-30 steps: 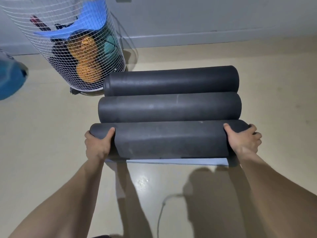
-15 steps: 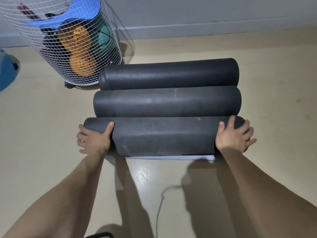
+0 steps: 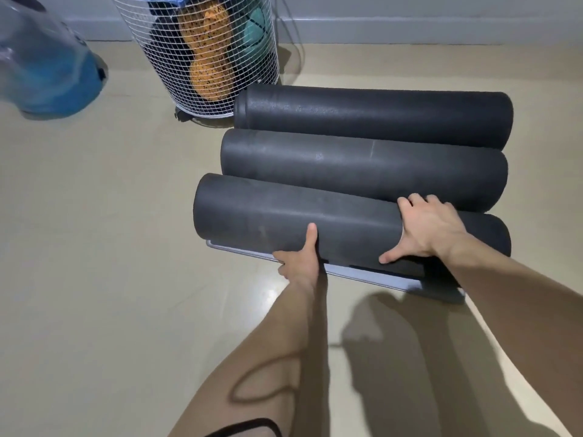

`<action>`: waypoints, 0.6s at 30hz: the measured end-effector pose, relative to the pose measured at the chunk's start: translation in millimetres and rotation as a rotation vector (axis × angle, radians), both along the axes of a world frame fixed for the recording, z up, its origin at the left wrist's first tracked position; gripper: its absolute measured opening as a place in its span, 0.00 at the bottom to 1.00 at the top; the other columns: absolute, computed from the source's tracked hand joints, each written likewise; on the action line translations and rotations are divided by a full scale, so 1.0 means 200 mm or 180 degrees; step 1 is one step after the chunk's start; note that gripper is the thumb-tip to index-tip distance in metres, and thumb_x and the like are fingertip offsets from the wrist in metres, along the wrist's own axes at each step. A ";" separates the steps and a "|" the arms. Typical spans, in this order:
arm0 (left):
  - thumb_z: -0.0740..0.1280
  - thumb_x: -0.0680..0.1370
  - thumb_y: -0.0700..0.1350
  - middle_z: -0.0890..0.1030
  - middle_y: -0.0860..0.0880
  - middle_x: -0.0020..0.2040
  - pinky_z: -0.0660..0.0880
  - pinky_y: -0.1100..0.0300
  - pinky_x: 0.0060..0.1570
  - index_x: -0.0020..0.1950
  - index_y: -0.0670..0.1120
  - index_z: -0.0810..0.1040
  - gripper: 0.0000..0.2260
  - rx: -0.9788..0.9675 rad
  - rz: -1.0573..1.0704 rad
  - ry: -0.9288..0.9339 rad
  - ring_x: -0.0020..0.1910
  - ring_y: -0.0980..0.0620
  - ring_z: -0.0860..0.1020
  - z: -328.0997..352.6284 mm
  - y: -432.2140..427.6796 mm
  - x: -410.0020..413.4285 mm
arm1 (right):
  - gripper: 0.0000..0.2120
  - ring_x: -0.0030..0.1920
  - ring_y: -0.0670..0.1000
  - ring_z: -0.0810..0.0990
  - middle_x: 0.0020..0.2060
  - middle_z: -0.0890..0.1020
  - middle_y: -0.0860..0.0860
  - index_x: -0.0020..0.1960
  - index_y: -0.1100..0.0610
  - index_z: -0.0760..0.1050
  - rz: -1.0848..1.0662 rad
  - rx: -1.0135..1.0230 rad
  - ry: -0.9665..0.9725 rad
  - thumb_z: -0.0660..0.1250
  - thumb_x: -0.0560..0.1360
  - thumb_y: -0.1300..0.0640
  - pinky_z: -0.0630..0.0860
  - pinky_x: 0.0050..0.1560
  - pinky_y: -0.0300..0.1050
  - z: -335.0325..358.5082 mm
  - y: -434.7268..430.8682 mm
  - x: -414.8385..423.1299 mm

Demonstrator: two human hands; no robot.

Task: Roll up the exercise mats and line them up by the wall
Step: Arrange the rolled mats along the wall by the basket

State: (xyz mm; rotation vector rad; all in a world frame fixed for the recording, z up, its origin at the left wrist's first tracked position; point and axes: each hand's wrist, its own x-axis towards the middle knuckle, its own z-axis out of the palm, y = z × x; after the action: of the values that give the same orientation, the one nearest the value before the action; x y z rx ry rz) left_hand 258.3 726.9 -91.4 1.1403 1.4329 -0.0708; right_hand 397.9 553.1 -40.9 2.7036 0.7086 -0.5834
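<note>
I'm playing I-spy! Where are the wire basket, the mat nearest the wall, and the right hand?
wire basket (image 3: 164,67): head view, on its mesh side.
mat nearest the wall (image 3: 372,118): head view, middle of the roll.
right hand (image 3: 432,228): head view, back of the hand.

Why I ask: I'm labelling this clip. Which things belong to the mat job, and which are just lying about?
Job: nearest rolled mat, middle rolled mat, far rolled mat, left hand, right hand.
Lying about: wire basket, blurred blue object.
</note>
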 end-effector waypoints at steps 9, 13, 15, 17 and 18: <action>0.77 0.55 0.75 0.80 0.48 0.59 0.76 0.48 0.63 0.64 0.42 0.69 0.51 0.0258 0.0628 0.0085 0.55 0.43 0.79 0.07 0.21 -0.46 | 0.61 0.60 0.56 0.79 0.64 0.78 0.51 0.73 0.55 0.65 -0.0400 -0.0005 0.1834 0.70 0.53 0.16 0.76 0.56 0.51 0.02 0.26 -0.59; 0.82 0.61 0.66 0.80 0.51 0.62 0.76 0.45 0.65 0.73 0.47 0.61 0.50 -0.0059 0.0375 -0.0318 0.59 0.45 0.80 0.08 0.22 -0.62 | 0.61 0.63 0.56 0.77 0.65 0.73 0.50 0.77 0.45 0.56 -0.0986 0.1293 0.2196 0.79 0.53 0.26 0.76 0.64 0.56 -0.08 0.36 -0.75; 0.82 0.62 0.64 0.77 0.50 0.65 0.74 0.44 0.68 0.78 0.50 0.52 0.55 -0.0107 0.0223 -0.0347 0.63 0.44 0.78 0.07 0.20 -0.59 | 0.58 0.60 0.52 0.79 0.62 0.77 0.46 0.74 0.42 0.60 -0.1191 0.1643 0.2445 0.82 0.51 0.30 0.77 0.63 0.55 -0.12 0.37 -0.71; 0.82 0.61 0.64 0.76 0.48 0.66 0.74 0.44 0.68 0.79 0.49 0.50 0.59 -0.0074 0.0239 -0.0301 0.62 0.43 0.77 0.08 0.20 -0.56 | 0.54 0.57 0.49 0.80 0.59 0.78 0.41 0.72 0.41 0.62 -0.1285 0.1808 0.2628 0.84 0.52 0.33 0.77 0.62 0.53 -0.12 0.37 -0.68; 0.82 0.60 0.65 0.77 0.48 0.65 0.74 0.45 0.68 0.79 0.49 0.51 0.59 -0.0065 0.0259 -0.0274 0.62 0.43 0.77 0.09 0.20 -0.55 | 0.52 0.56 0.48 0.80 0.58 0.79 0.41 0.71 0.41 0.63 -0.1259 0.1810 0.2579 0.84 0.53 0.34 0.78 0.60 0.51 -0.11 0.37 -0.68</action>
State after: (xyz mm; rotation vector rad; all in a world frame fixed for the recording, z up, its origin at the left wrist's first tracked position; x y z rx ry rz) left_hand 147.6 766.8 -73.8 1.0550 1.3973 0.0204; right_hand 261.0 627.9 -63.9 3.1030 0.5517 -1.8924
